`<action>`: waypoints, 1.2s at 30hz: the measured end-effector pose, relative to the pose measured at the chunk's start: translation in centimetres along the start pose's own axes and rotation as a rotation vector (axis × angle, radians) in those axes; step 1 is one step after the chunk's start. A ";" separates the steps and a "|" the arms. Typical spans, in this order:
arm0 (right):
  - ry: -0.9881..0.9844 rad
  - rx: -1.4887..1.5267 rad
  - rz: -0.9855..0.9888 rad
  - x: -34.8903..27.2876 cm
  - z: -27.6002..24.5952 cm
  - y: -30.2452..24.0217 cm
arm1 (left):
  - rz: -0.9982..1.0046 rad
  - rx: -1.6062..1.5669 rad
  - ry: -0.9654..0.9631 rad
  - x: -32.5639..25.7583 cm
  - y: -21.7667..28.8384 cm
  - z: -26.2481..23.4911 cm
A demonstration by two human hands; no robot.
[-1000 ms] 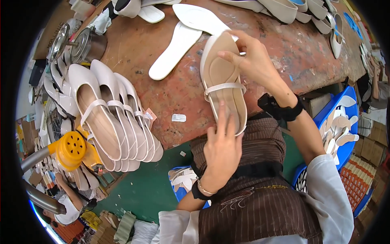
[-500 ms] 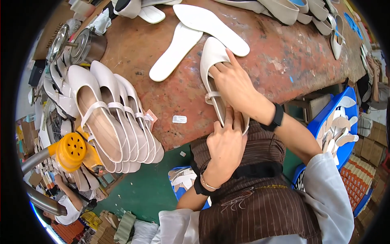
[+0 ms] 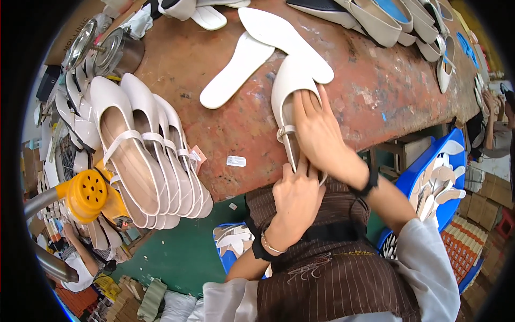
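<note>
A cream pointed-toe flat shoe [image 3: 287, 88] with a strap lies on the worn reddish table [image 3: 225, 129], heel toward me. My right hand [image 3: 319, 131] lies flat inside it, palm pressing down on the insole area. My left hand [image 3: 295, 201] grips the heel end at the table's edge, fingers up against the shoe. Two white insoles [image 3: 236, 70] [image 3: 284, 37] lie just beyond the shoe's toe.
A row of cream strapped shoes [image 3: 145, 155] stands at the left, with a yellow tool [image 3: 88, 193] below it. More shoes [image 3: 386, 21] line the far edge. A blue bin [image 3: 434, 177] of insoles sits at my right, another bin [image 3: 230, 244] under the table.
The shoe, held tilted in my right hand a second ago, now lies on the table. My right hand moved from its toe onto its inside; my left hand closed on the heel.
</note>
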State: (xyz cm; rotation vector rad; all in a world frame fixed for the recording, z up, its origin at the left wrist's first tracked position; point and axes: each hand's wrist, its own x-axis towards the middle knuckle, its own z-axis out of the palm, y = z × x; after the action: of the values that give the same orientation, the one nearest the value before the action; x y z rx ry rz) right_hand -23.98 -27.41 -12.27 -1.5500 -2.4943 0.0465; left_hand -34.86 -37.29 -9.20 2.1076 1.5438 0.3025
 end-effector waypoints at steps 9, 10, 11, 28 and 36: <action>-0.018 -0.085 0.020 2.0 0.8 0.6 | 0.023 0.023 0.045 -0.1 -0.1 0.0; -0.252 -0.131 0.055 3.7 0.5 0.6 | 0.018 0.037 0.047 0.1 0.0 -0.3; -0.242 -0.132 0.053 3.7 0.5 0.6 | 0.021 0.042 0.055 0.0 -0.1 -0.3; 0.334 0.097 0.156 9.3 2.2 5.9 | -0.395 0.231 0.748 -7.3 -7.7 -20.0; 0.216 0.759 0.237 8.5 -2.4 9.9 | -0.554 0.715 0.546 -6.3 -8.8 -15.1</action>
State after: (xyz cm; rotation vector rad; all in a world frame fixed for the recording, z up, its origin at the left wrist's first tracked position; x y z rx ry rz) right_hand -18.38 -15.61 -9.93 -1.3886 -1.7856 0.7238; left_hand -51.19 -37.15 -0.24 2.0310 2.8132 0.1325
